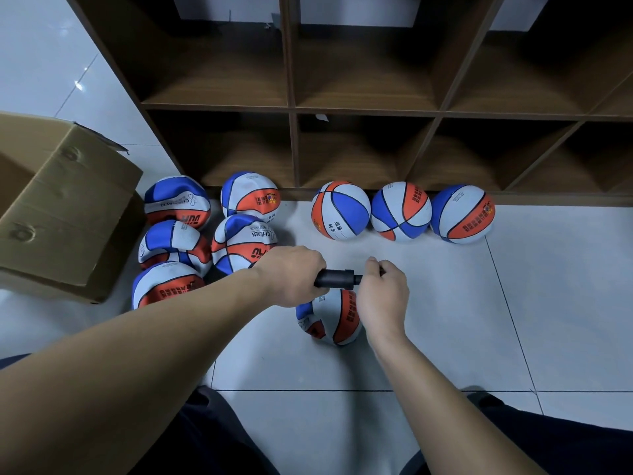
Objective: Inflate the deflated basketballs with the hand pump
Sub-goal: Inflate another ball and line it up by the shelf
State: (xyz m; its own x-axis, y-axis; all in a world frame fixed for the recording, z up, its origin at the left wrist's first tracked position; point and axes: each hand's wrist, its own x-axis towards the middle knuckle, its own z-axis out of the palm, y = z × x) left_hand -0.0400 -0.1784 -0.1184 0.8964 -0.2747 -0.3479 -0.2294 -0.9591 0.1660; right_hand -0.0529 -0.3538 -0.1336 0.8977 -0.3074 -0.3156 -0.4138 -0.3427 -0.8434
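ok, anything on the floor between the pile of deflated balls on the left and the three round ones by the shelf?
Head view: bare pale floor tile separates the deflated pile from the three round balls.

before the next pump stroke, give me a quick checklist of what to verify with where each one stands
1. Left hand grips the pump barrel: ok.
2. Right hand holds the pump's other end: ok, fingers curled round it.
3. Ball under the hands sits on the floor below the pump: ok.
4. Needle seated in that ball's valve: cannot tell, hidden by the hands.
5. Ball held steady: not ok, neither hand is on it.
6. Deflated balls left by the cardboard box, apart from the three round balls at the shelf: ok.
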